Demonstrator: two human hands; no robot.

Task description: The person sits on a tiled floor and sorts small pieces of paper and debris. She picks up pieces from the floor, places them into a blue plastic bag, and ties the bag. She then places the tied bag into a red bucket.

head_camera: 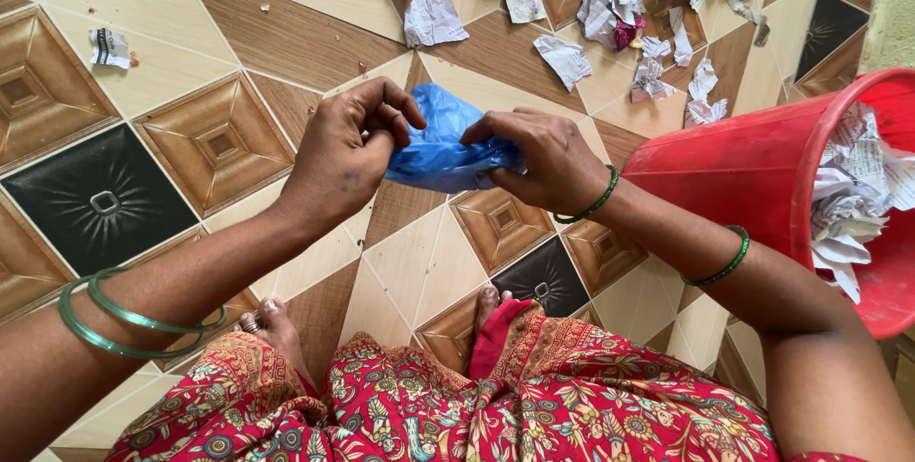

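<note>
Looks like I'm mid-way through working open the blue plastic bag (443,147), left hand (343,152) and right hand (543,162) both pinching its bunched edge above the tiled floor (219,52), so next it probably needs pulling apart beside the red bucket (753,166).

A small torn white wrapper with dark print and a red spot (110,47) lies alone on a cream floor tile at the upper left. A thin, crumpled blue plastic bag (440,147) is pinched between the left hand (345,152) and the right hand (543,162) at the middle.
</note>
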